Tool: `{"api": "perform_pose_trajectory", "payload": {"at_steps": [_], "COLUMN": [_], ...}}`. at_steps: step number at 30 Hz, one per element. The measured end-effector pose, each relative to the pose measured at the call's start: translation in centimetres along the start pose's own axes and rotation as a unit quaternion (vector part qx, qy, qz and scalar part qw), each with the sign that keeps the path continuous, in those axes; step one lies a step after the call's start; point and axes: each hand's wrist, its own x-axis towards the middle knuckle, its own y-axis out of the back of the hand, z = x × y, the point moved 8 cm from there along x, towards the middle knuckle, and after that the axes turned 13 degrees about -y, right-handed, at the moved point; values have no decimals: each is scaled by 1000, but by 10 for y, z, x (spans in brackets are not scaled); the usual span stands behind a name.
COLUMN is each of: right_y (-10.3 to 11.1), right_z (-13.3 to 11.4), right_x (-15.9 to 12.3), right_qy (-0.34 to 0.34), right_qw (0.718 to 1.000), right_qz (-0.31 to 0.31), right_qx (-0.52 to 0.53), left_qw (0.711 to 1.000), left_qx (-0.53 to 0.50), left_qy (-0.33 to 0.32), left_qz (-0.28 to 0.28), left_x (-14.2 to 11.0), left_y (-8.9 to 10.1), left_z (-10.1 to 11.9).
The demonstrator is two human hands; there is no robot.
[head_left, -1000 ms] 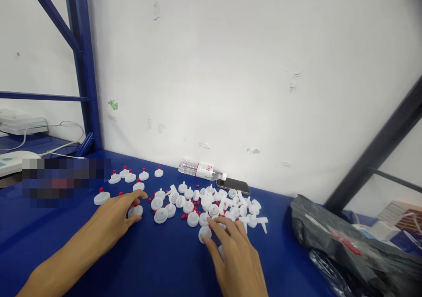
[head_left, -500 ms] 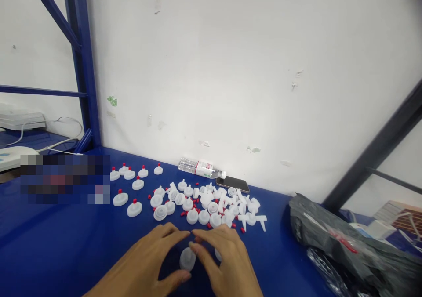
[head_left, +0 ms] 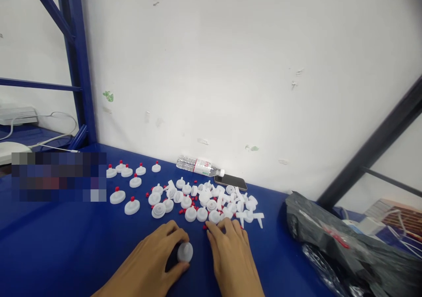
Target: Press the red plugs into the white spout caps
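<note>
A round white nozzle cap with its spout up sits between the thumb and fingers of my left hand, low in front of me. No red tip shows on its spout. My right hand is at the near edge of the pile, its thumb and index finger closed together at a small red cap. Its other fingers lie bent near the white nozzle caps and hide part of the pile. More small red caps lie scattered among the white pieces.
Several white caps with red tips stand apart on the left of the blue table. A clear bottle and a dark phone lie behind the pile by the wall. A grey plastic bag is at right.
My right hand has moved away from the left hand, forward to a red cap at the pile's near edge. My left hand has closed around the white nozzle cap.
</note>
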Motion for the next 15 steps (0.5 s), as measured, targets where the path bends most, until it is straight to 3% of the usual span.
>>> {"api": "perform_pose_trajectory", "payload": {"at_steps": [7,15], "right_y": [10,4], "right_z": [-12,-16], "right_x": [2,3], "right_qy": [36,43], "right_qw": [996,997], "right_qz": [18,7], "right_qx": [73,67], "left_qw": [1000,999], "left_qx": [-6,9], "left_qy": [-2,-12], "left_qz": [10,45], "left_x": [1,3], "left_y": [2,10], "left_z": [2,4]}}
